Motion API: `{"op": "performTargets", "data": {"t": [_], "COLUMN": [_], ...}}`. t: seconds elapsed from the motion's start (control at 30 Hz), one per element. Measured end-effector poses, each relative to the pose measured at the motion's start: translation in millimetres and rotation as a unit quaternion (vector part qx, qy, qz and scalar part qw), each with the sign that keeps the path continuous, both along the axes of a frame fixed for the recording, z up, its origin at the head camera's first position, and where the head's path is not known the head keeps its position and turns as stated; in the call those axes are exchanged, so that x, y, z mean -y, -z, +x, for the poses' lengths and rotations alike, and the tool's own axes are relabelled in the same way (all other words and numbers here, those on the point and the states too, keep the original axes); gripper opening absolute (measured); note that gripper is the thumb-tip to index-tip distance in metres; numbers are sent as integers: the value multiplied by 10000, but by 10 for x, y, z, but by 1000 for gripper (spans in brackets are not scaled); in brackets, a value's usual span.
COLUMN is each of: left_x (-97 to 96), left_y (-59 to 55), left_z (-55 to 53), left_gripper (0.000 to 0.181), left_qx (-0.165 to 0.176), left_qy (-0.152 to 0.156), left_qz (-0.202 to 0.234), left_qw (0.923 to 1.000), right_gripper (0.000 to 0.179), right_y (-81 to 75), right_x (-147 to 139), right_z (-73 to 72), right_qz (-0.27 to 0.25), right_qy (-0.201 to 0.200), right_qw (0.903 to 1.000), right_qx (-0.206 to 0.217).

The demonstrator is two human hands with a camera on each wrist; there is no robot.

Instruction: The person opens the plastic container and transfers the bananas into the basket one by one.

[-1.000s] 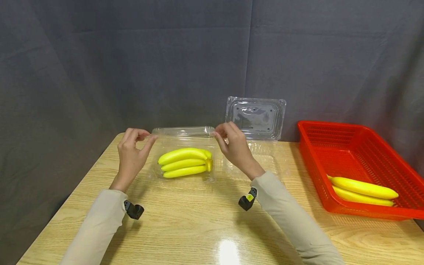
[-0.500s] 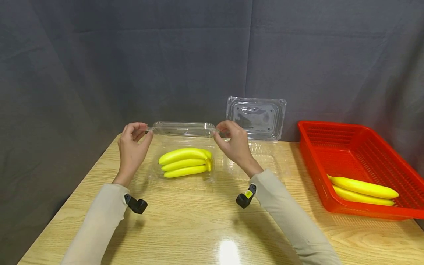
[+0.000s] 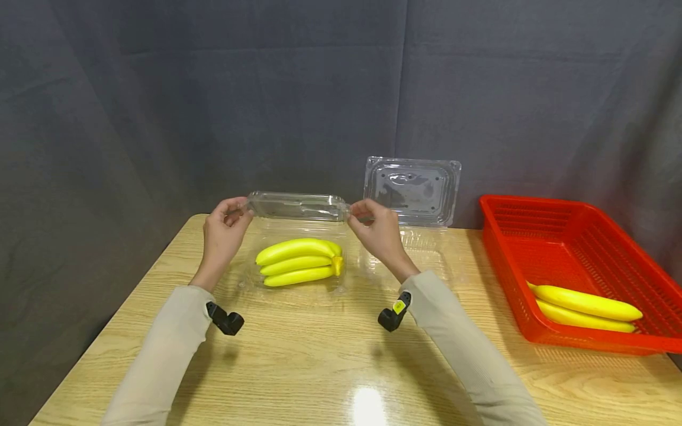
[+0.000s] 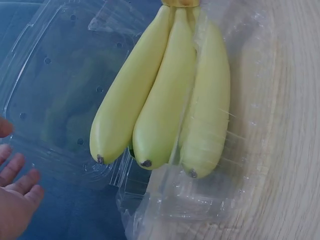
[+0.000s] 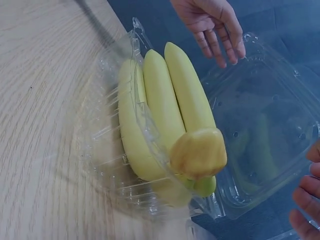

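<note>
A clear plastic clamshell box (image 3: 298, 290) stands on the table with a bunch of bananas (image 3: 296, 262) lying in its base. Its hinged lid (image 3: 301, 207) is raised at the back, its inner side facing the bananas in the left wrist view. My left hand (image 3: 224, 234) pinches the lid's left corner between thumb and fingers. At the right corner, my right hand (image 3: 380, 234) pinches the lid in the same way. The stem end (image 5: 199, 152) of the bunch points to the right-hand side of the box.
Close on the right, partly behind my right hand, stands a second clear clamshell box (image 3: 442, 260), lid (image 3: 412, 188) upright. A red plastic basket (image 3: 501, 278) with bananas (image 3: 586, 302) in it sits further right. A grey curtain (image 3: 298, 106) hangs behind the table (image 3: 298, 361).
The lid's upper edge has risen in the head view, showing more of the lid. My left hand has moved up and slightly right; the right hand has shifted slightly. The bananas have stayed put.
</note>
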State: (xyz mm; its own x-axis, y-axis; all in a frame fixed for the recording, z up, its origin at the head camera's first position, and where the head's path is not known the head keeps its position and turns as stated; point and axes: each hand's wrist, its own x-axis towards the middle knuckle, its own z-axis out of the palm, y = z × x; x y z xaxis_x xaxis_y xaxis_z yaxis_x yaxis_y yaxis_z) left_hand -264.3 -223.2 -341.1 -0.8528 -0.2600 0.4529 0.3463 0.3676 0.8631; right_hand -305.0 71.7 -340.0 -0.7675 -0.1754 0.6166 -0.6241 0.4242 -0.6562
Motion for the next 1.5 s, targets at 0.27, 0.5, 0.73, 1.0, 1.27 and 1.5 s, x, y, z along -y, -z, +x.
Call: {"op": "performTargets", "data": {"t": [0.27,0.5,0.73,1.0,1.27,1.5], "left_x": [50,124,112,61,13,-8], "left_y": [50,127,154,181,213,258], "left_z": [-76,-154,-218,-231,-223,-242], "left_gripper": [37,50,57,55,52,50], "left_qx": [1001,1914,2506,2620,2451,2475], "left_qy": [11,671,1172,1057,937,905], "left_qz": [353,603,513,604,724,734], "left_qw": [9944,9774,9596,9574,9622,9619], "right_gripper": [11,16,18,19,24,27], "right_y": [69,159,251,297,303,323], "right_x": [8,-23,-68,-70,-34,-7], "right_z": [-41,-108,-144,-146,-147,-172], "right_qz": [-90,51,172,220,54,-23], "right_qy": [-25,186,216,216,227,407], "right_qw": [9978,9957,9923,9885,9869,9841], "right_qx": [660,901,1206,1481,1595,1727]}}
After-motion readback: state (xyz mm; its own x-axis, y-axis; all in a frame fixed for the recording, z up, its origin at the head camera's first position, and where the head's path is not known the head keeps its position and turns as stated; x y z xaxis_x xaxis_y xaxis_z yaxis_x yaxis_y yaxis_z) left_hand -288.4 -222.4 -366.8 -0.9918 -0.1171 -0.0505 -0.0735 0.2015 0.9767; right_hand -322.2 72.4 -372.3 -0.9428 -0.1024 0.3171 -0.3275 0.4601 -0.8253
